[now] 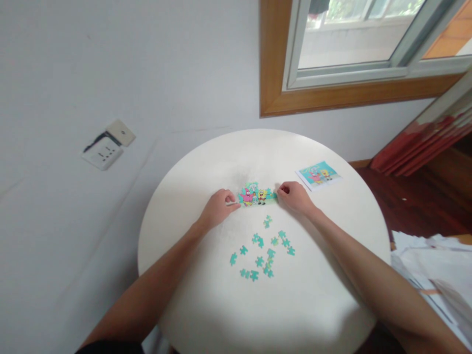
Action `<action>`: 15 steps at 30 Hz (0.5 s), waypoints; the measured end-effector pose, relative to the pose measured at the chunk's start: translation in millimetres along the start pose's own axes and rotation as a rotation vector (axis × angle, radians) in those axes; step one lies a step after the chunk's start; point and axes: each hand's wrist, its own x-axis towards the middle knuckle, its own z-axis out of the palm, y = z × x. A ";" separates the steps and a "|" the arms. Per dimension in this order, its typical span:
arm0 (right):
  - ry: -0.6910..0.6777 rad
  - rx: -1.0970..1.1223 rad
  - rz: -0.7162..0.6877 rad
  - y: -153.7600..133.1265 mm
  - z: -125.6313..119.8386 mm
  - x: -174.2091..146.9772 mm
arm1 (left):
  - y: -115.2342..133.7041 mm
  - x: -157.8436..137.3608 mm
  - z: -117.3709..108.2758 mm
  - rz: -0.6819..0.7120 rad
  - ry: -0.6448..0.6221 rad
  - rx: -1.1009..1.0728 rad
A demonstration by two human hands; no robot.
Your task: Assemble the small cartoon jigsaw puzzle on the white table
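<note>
A partly assembled jigsaw puzzle (254,196) with pink and yellow cartoon figures on teal lies at the middle of the round white table (206,167). My left hand (220,205) rests at its left edge, thumb stretched to the border and fingers loosely curled, with a gap between them. At the right edge, my right hand (293,195) is closed in a pinch on a teal puzzle piece (275,195), mostly covered by the fingertips. Whether that piece is joined to the rest, I cannot tell. Several loose teal puzzle pieces (259,261) are scattered nearer to me, some of them touching.
A picture card (319,175) with the same cartoon figures lies beyond my right hand. White wall with sockets (103,152) borders the table on the left. A wood-framed window (350,83) is above, and papers (435,275) are stacked at the lower right.
</note>
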 end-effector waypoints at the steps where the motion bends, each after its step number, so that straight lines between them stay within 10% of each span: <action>1: -0.002 0.000 0.003 -0.1 0.1 0.0 | -0.8 0.4 0.6 -0.005 -0.005 -0.004; 15: 0.014 -0.004 0.006 -2.3 -0.4 -1.7 | 0.7 1.9 1.0 -0.034 -0.014 -0.011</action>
